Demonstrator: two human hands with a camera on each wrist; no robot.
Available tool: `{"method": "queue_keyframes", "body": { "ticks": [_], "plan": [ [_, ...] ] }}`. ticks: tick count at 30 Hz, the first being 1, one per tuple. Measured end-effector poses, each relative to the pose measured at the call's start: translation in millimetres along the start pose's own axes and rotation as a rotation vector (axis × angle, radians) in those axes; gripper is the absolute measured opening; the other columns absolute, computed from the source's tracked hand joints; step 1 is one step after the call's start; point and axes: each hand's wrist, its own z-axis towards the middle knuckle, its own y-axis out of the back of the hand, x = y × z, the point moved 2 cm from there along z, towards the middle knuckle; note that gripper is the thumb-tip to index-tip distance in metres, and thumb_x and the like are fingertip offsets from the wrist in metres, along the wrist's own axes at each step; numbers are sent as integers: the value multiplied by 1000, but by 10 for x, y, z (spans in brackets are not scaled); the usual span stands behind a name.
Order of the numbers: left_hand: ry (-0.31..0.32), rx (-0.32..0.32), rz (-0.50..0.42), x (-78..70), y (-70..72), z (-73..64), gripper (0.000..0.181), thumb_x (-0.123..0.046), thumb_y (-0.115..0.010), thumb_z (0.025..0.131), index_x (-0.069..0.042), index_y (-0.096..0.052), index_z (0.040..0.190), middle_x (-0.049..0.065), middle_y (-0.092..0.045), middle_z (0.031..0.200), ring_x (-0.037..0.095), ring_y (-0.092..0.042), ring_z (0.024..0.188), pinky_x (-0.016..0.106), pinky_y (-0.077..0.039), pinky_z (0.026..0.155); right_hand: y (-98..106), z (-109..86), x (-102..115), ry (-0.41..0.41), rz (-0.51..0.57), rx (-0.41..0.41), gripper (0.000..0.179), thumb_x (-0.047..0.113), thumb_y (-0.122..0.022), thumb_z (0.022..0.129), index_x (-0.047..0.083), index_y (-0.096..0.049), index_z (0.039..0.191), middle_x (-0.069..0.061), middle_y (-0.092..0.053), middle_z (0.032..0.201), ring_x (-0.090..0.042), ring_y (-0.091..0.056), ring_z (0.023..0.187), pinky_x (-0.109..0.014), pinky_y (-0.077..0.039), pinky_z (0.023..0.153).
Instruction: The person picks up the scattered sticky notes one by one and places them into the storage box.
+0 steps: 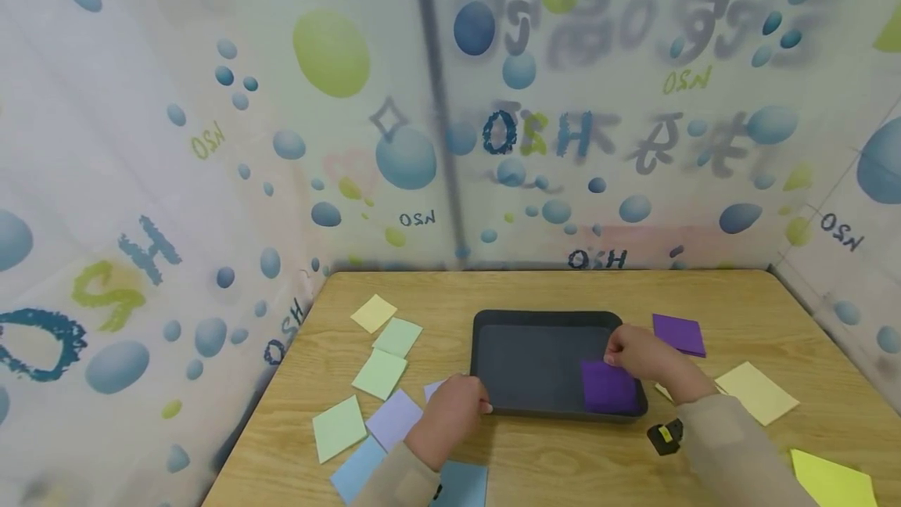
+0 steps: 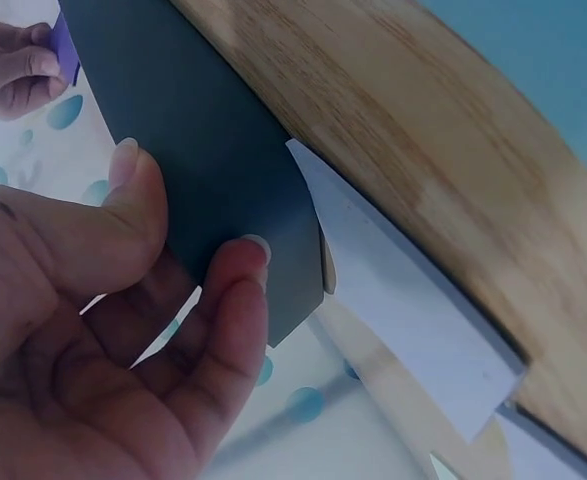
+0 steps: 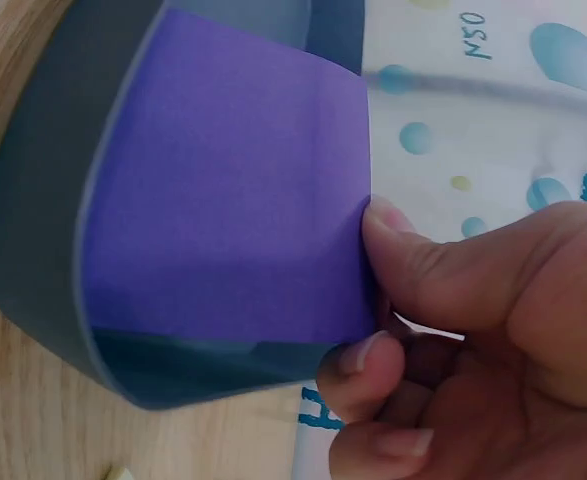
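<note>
A dark grey rectangular tray lies on the wooden table in front of me. At its near left corner is my left hand; in the left wrist view its thumb and a finger pinch the tray wall. My right hand pinches one edge of a purple sticky note at the tray's right end. Seen from the right wrist, the purple note stretches inside the tray, against the near wall, with thumb and index finger on its edge.
Purple notes lie behind the right hand, with a pale yellow note and a bright yellow one farther right. Left of the tray are several green notes, a lavender note and blue notes. A small black object sits by the right sleeve.
</note>
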Motion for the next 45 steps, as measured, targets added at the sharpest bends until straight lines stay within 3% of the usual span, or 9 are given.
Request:
{"method": "queue_keyframes", "body": {
  "ticks": [14, 23, 35, 40, 45],
  "plan": [
    [-8, -1, 11, -43, 19, 8, 12, -17, -79, 88, -13, -80, 77, -5, -73, 75, 11, -67, 70, 24, -52, 60, -103, 45, -7, -22, -102, -30, 15, 1, -59, 96, 2, -61, 81, -3, -53, 73, -17, -47, 65, -30, -40, 60],
    [12, 11, 28, -42, 4, 23, 13, -18, -79, 88, -14, -79, 76, -6, -72, 72, 11, -65, 71, 25, -52, 60, -150, 116, -6, -34, -144, -17, 34, -8, -53, 84, 14, -42, 62, 5, -31, 57, -12, -26, 55, -27, -24, 53],
    [43, 11, 0, -29, 12, -5, 13, -15, -78, 89, -15, -79, 75, -5, -72, 72, 11, -67, 72, 27, -53, 59, -198, 261, -57, -6, -198, -14, 42, -12, -55, 78, 17, -38, 53, 7, -28, 52, -10, -21, 53, -25, -20, 51],
    [33, -13, 14, -33, 25, -9, 15, -14, -79, 87, -15, -78, 73, -4, -72, 71, 11, -65, 68, 26, -50, 57, -171, 312, -66, -17, -212, 11, 37, -13, -57, 76, 15, -46, 54, 6, -37, 53, -10, -29, 51, -23, -25, 49],
    [40, 12, 5, -39, 23, -7, 13, -16, -80, 87, -14, -79, 75, -4, -72, 71, 11, -65, 68, 26, -50, 56, -162, 337, -83, -44, -226, 32, 27, -11, -60, 77, 9, -58, 60, 2, -50, 57, -13, -42, 52, -24, -34, 49]
  ]
}}
